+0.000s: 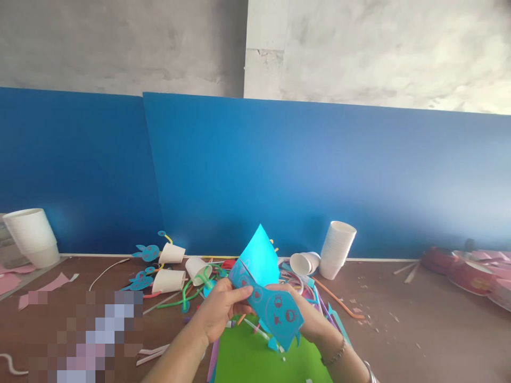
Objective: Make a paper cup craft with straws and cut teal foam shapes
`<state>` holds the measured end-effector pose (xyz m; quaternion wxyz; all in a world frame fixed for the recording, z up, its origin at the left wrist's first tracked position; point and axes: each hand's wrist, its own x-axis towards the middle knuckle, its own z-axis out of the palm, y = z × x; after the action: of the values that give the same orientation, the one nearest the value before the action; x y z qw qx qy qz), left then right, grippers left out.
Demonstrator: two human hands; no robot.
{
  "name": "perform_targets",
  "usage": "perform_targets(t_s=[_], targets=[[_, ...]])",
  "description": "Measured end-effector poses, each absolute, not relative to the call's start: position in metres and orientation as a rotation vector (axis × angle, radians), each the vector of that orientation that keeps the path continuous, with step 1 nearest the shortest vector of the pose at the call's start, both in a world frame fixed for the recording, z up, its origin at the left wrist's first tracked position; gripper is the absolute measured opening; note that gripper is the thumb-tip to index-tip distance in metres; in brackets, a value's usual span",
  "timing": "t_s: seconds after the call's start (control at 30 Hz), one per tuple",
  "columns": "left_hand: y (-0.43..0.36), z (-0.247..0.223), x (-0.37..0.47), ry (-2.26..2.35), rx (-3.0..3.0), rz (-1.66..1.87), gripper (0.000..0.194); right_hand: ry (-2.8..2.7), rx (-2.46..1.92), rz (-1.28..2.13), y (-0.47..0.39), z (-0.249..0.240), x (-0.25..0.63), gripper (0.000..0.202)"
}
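Note:
A sheet of blue paper (265,302) with faces and small shapes drawn on it in dark reddish lines is held up over the green sheet (239,354). My left hand (223,306) pinches its left part, thumb on top and fingers underneath. My right hand (305,314) is behind the paper's right side, and most of its fingers are hidden by it. The paper is bent, with a bright pointed corner standing up at the back. Small blue and white scraps (273,344) lie on the green sheet below.
White cups (170,281) with blue paper figures (140,280) lie at the left back. Stacks of white cups stand at far left (32,236) and right (337,249). Coloured straws (339,298) and strips clutter the middle. Pink paper items (473,276) sit far right, before a blue partition (255,170).

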<state>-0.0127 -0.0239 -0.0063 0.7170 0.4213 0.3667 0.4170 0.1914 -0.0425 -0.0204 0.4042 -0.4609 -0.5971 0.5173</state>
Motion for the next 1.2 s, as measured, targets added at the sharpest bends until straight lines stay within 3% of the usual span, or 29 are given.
perform_targets(t_s=[0.33, 0.43, 0.57, 0.73, 0.97, 1.2], targets=[[-0.014, 0.013, -0.041, 0.812, 1.129, 0.983, 0.03, -1.807, -1.219, 0.988, -0.044, -0.016, 0.197, 0.048], [-0.012, 0.014, -0.045, 0.869, 1.142, 0.999, 0.032, -1.779, -1.202, 1.035, -0.045, -0.013, 0.192, 0.046], [-0.011, 0.007, -0.036, 0.875, 1.08, 0.962, 0.036, -1.723, -1.082, 1.224, -0.047, -0.004, 0.179, 0.027], [-0.013, 0.002, -0.03, 0.871, 1.065, 0.976, 0.037, -1.778, -1.011, 1.18, -0.051, 0.013, 0.164, 0.044], [-0.016, 0.003, -0.028, 0.818, 0.967, 1.001, 0.034, -1.73, -1.006, 1.017, -0.047, 0.004, 0.156, 0.029], [-0.016, 0.002, -0.026, 0.836, 1.003, 0.959, 0.037, -1.513, -1.003, 1.347, -0.047, -0.01, 0.144, 0.032]])
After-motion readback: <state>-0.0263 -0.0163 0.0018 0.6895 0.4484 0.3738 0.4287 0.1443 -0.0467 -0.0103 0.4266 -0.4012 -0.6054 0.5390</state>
